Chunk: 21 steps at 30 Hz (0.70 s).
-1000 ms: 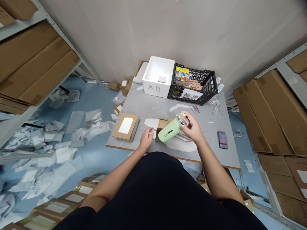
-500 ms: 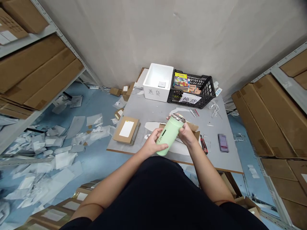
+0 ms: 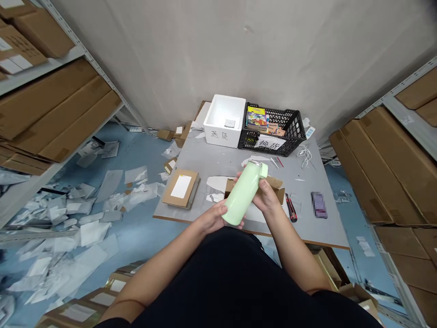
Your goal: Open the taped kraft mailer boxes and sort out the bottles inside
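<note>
Right at the near edge of the gray surface (image 3: 201,159), both hands are on a pale green bottle (image 3: 244,193). It's held up off the surface and tilted, with the cap end leaning far and to the right. The left hand (image 3: 213,217) cups the lower end from underneath, and the right hand (image 3: 268,195) wraps around the upper part, just below the cap. So both grips are clamped on the bottle, with the fingers curled around it.

Right behind and under the bottle is an opened cardboard box (image 3: 275,186), partly hidden by the hands. Some white scraps (image 3: 215,197) lie just left of it. To the right, a red-and-black box cutter (image 3: 290,207) sits on the surface, and past that there's a phone (image 3: 318,205) with its screen pixelated out. Left of the hands is a flat cardboard mailer (image 3: 180,189) with a white label on top.

Along the far edge, a white foam box (image 3: 224,123) with handwritten characters on the front has a small gray square inside. Touching it on the right is a black plastic crate (image 3: 273,136) holding colorful books, with a paper sign on its front. A coiled white cable (image 3: 305,157) lies near the crate. Paper scraps (image 3: 82,232) cover the blue floor to the left, and shelves of flat cartons (image 3: 58,114) run along both sides.
</note>
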Available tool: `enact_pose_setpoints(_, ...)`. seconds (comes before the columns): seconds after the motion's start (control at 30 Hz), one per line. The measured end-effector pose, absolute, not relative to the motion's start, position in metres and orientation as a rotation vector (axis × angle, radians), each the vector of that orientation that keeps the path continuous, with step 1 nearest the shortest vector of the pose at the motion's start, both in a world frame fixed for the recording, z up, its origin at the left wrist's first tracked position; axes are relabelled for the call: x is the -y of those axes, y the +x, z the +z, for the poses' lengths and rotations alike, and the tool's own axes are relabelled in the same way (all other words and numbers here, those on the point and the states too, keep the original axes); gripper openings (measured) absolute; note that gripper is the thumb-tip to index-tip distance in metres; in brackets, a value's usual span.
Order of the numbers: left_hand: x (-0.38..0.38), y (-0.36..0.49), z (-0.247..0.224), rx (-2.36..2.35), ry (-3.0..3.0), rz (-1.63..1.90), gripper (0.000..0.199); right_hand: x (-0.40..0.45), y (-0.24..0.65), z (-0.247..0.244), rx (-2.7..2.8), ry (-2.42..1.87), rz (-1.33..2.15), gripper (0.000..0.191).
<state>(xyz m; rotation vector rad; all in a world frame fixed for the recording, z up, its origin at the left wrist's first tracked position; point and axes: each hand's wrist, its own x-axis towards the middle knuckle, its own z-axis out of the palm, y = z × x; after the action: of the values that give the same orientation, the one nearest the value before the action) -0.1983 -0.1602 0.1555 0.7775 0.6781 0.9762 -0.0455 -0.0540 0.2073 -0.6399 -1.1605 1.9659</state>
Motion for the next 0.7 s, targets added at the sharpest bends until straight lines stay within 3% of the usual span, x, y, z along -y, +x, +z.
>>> enact_pose_setpoints(0.07,0.1597,-0.1982,0.1562,-0.721,0.814,0.993,0.087,0.0541,-0.046,0.209,1.163,-0.641,1.956,0.071)
enact_pose_setpoints(0.2,0.1558,-0.1976,0.156,-1.219,1.034,1.202,0.086,0.0558,-0.0519,0.2113,1.115,-0.715,1.868,0.055)
enact_pose_setpoints(0.43,0.1557,-0.2038,0.1585,-0.648,0.848,0.95,0.088,0.0538,-0.046,0.2103,1.148,-0.676,1.996,0.062)
enact_pose_setpoints(0.6,0.1509,-0.1986,0.1566,-1.269,1.165,1.155,0.084,0.0555,-0.0515,0.2082,1.078,-0.8,1.827,0.05)
enact_pose_setpoints(0.7,0.1504,-0.1987,0.1541,-1.23,1.105,1.17,0.08,0.0568,-0.0512,0.211,1.06,-0.793,1.836,0.051)
